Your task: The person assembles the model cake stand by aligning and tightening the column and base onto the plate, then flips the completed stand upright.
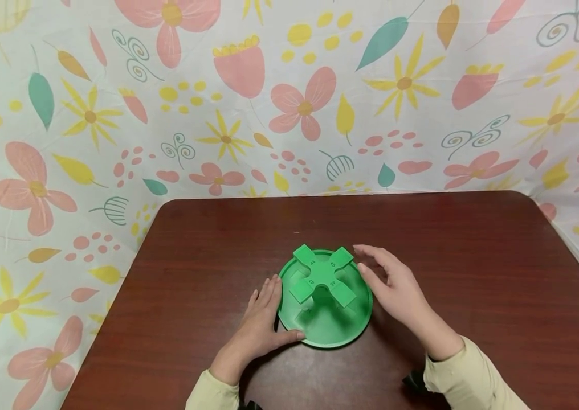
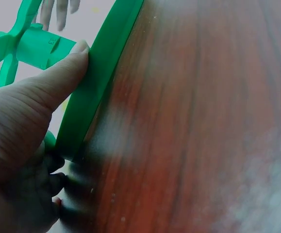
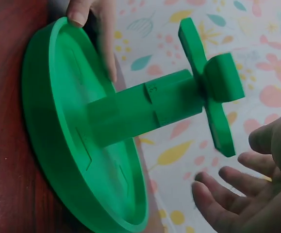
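Note:
A green stand (image 1: pixel 331 333) sits upright on the table, made of a round rimmed base, a central post (image 3: pixel 152 104) and a four-armed cross top (image 1: pixel 323 272). Small numbers mark the arms of the cross, and part of a number shows on the post. My left hand (image 1: pixel 261 324) holds the base at its left side, thumb over the rim (image 2: pixel 94 82) and fingers along the outer edge. To the right, my right hand (image 1: pixel 397 290) hovers beside the cross with fingers loosely bent, nothing in it. In the right wrist view a gap separates that hand (image 3: pixel 256 189) from the cross.
The dark reddish-brown wooden table (image 1: pixel 474 256) has rounded far corners. Behind it and at its sides hangs a white cloth (image 1: pixel 248 125) printed with flowers and leaves. Pale sleeves (image 1: pixel 466 376) cover both forearms.

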